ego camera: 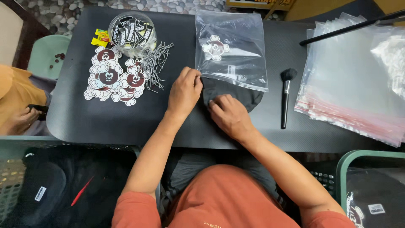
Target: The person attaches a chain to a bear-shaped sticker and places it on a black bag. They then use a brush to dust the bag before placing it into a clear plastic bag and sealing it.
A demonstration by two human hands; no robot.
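Our left hand (184, 90) pinches the clear plastic bag's (231, 46) near edge open while our right hand (230, 115) presses the folded black cloth (249, 96) flat, feeding it inside.

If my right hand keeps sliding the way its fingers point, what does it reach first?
Probably the left hand: the right hand lies on the dark cloth, fingers pointing up-left toward it and the clear bag mouth.

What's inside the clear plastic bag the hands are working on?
Inside the clear plastic bag lies a dark folded cloth, partly sticking out at the open end, with a round cartoon sticker showing. The left hand and right hand cover its near edge.
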